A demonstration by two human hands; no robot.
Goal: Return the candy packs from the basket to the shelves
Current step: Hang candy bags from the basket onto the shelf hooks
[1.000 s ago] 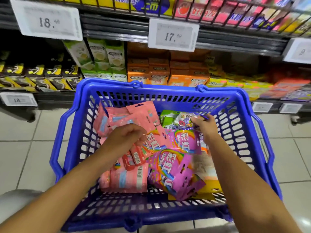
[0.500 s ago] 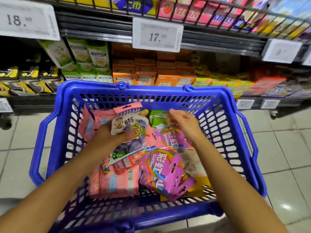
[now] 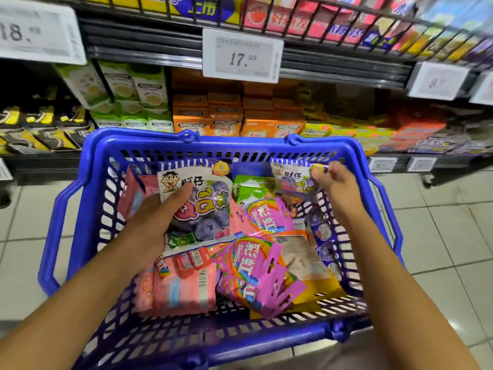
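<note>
We see a blue plastic basket (image 3: 88, 209) in front of the shelves (image 3: 333, 68), with both of a person's arms reaching into it. The left hand (image 3: 157, 217) grips a blueberry candy pack (image 3: 202, 206) with a cartoon face on its white top; the thumb lies across the front and the fingers are curled behind it, so the pack stands tilted over the left half of the basket. The right hand (image 3: 337, 182) pinches the top corner of a second blueberry pack (image 3: 292, 178) near the far right corner of the basket, close to the far rim.

Between the two held packs, against the far wall, we see a green pack (image 3: 250, 188). Pink Skittles packs (image 3: 264, 271) lie overlapping in the middle and toward the near edge. Pale pink packs (image 3: 186, 287) with barcodes fill the near left part, and another pink pack (image 3: 133, 193) leans against the left wall. A pack with its pale printed back up (image 3: 301, 257) lies to the right of the Skittles, over something yellow (image 3: 325, 289) at the near right corner. More purple packs (image 3: 324, 233) stand along the right wall.

Beyond the basket, the shelves carry green boxes (image 3: 138, 92), orange boxes (image 3: 226, 116) and a price tag (image 3: 241, 56) reading 17.99. The floor (image 3: 440, 236) is pale tile.
</note>
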